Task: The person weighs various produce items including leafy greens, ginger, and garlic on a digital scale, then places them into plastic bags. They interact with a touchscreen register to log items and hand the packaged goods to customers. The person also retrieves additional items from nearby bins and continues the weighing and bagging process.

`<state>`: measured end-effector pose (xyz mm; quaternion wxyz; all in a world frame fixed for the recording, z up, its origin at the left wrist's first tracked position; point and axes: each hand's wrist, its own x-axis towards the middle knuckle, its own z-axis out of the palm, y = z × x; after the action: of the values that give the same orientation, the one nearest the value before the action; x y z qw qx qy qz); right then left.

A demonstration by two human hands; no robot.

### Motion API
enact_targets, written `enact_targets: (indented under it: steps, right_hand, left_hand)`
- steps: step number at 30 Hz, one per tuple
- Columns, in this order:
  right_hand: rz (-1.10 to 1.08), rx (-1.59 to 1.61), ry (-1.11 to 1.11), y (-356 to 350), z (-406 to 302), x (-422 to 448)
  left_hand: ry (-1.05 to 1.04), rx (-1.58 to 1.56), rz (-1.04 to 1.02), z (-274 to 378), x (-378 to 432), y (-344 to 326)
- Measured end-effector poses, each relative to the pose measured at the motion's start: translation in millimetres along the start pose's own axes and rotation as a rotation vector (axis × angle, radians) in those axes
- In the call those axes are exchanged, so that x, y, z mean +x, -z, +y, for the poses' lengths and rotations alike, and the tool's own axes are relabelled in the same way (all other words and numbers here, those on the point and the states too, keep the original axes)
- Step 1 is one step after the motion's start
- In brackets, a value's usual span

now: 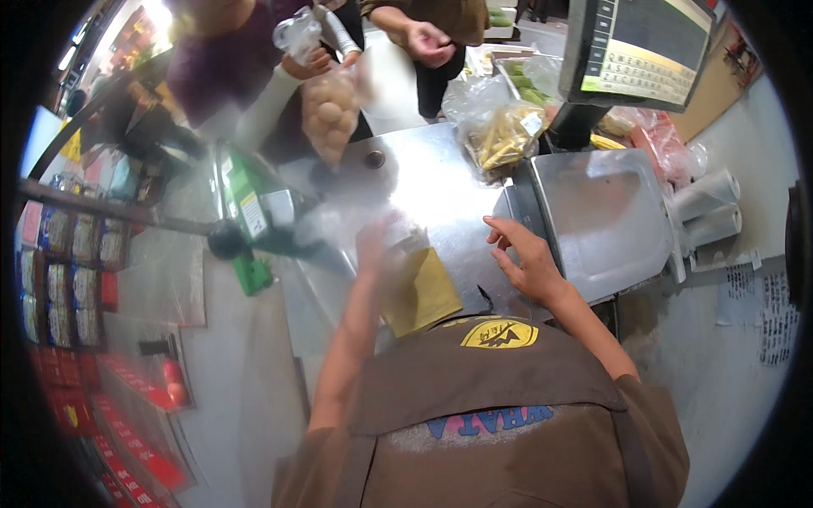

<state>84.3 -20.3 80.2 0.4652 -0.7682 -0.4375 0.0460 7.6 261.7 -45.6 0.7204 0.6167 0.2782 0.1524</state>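
My left hand (375, 244) is blurred above the steel counter (473, 209), next to a crumpled clear plastic film or bag (409, 238). Whether it grips the plastic cannot be made out. Below it lies a folded yellow cloth or sheet (427, 292). My right hand (524, 257) is empty, its fingers loosely bent and apart, over the counter at the left side of a weighing scale's steel pan (603, 216). Across the counter, a person's hand (308, 62) holds up a clear bag of eggs (330, 111).
A touchscreen monitor (641, 54) rises behind the scale. Left of it sits a bag of yellowish produce (502, 143). Plastic bag rolls (708, 197) stand at right. At left are a green device (244, 203) and a black ball-ended bar (227, 240). Another person's hand (432, 44) shows opposite.
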Motion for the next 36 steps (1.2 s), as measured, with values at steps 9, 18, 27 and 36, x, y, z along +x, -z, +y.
enact_targets:
  steps: [9, 18, 27, 36]
  right_hand:
    - [-0.082, -0.067, -0.123, 1, 6, -8]
    - [-0.284, 0.016, -0.064, -54, 7, 8]
    - [0.272, -0.192, 0.207, -72, -26, 123]
    - [-0.071, 0.118, -0.222, -105, -39, 243]
  left_hand:
    - [0.167, -0.052, 0.156, 19, 46, -63]
    - [-0.388, 1.103, 0.237, -66, -137, 75]
    - [-0.358, 1.234, 0.154, -84, -158, 101]
    - [-0.369, 1.229, 0.175, -96, -157, 108]
